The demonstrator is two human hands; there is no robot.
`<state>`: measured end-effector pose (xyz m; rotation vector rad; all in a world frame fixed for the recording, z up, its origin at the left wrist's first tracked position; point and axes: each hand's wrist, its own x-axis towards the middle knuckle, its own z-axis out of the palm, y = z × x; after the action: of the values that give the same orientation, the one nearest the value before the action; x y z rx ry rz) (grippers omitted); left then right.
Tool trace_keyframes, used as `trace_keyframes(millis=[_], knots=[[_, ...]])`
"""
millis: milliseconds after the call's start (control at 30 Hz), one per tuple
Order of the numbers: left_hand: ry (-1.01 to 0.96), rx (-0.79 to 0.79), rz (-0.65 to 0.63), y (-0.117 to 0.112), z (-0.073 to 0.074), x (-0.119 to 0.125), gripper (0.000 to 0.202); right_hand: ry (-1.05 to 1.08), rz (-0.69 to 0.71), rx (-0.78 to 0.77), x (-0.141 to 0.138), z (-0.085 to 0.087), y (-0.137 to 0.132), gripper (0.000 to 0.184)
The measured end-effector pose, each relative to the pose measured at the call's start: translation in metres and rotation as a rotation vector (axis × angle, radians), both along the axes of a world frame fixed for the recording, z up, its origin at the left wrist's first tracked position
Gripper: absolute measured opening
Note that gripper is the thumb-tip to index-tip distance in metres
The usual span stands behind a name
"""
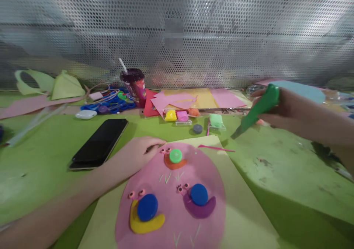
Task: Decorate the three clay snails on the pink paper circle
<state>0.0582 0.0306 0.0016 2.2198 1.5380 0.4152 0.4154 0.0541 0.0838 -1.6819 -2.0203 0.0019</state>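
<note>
A pink paper oval [171, 201] lies on a pale green sheet [246, 212] in front of me. Three clay snails sit on it: an orange one with a green cap [175, 158], a purple one with a blue cap [198, 201] and a yellow one with a blue cap [146, 213]. My left hand [141, 151] rests on the oval's upper left edge, its fingers curled, pinching something thin that I cannot make out. My right hand [279, 111] is raised at the right, closed round a green tool [258, 109] that points down and left.
A black phone [100, 143] lies left of the oval. At the back stand a dark cup with a straw [135, 84], coloured paper sheets [193, 100], small clay packs [182, 116], blue scissors [110, 105] and a grey cap [197, 128]. A perforated metal wall [177, 31] closes the rear.
</note>
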Motion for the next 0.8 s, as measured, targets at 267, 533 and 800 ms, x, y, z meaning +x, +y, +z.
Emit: trace_keyframes(millis=[267,533,800], knots=[[-0.038,0.003,-0.016,0.0,0.0,0.0,0.035,0.959,-0.032,-0.34,-0.028,-0.016,0.001,0.017],[-0.046,0.008,-0.026,-0.001,0.0,0.0,0.035,1.127,0.047,-0.515,-0.046,-0.05,-0.003,0.008],[-0.038,0.037,-0.042,0.001,-0.005,-0.003,0.034,1.109,0.079,-0.54,-0.046,-0.064,-0.001,0.008]])
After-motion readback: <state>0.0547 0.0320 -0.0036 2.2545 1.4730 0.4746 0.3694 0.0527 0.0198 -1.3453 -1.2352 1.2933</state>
